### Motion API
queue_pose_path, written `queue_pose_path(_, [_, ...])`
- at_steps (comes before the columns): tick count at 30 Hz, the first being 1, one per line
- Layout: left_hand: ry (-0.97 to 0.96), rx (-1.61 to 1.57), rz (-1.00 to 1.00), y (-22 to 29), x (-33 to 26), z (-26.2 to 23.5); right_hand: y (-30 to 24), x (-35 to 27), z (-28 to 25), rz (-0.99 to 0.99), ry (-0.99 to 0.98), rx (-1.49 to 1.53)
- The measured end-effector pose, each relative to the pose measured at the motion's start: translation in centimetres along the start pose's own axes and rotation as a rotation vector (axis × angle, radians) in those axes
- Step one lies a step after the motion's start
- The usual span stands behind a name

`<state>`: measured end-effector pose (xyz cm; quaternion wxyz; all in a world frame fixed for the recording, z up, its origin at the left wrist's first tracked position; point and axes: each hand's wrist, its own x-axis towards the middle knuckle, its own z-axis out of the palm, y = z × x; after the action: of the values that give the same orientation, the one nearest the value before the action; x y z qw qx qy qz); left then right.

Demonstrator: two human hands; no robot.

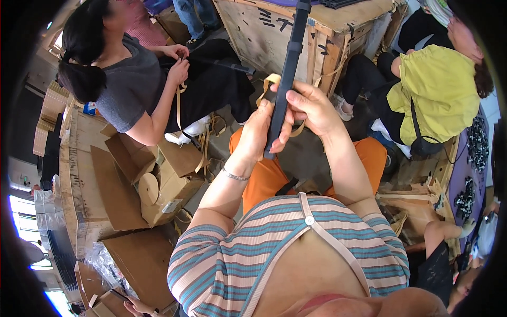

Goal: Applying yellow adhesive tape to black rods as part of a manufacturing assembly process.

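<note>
A long, flat black bar (pixel 293 53) stands slanted before me, its lower end between my hands and its upper end running off the top edge of the view. My left hand (pixel 256 129) is closed along the left side of its lower end, thumb pointing up. From the other side my right hand (pixel 315 108) grips it, with thumb against the bar and fingers curled behind. A tan strip of tape (pixel 273 78) loops out behind the bar beside both hands; which fingers pinch it is hidden. Darker bands cross the bar higher up.
Left of me stands an open cardboard box (pixel 174 182) with a tan roll (pixel 148 189) in it. A large wooden crate (pixel 269 37) is ahead. A seated person in grey (pixel 124 79) handles tan tape at left; another in yellow (pixel 435 95) sits at right.
</note>
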<state>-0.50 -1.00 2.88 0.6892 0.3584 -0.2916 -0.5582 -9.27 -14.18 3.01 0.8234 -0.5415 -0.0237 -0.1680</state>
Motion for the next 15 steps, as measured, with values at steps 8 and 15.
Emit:
queue_pose_path(8, [-0.105,-0.139,-0.031,-0.1,0.5,0.0,0.5,0.7,-0.7,0.014,-0.077,0.203])
queue_pose_path(15, [-0.115,-0.136,-0.063,-0.9,3.0,-1.0,2.7,0.7,-4.9,0.130,-0.127,0.207])
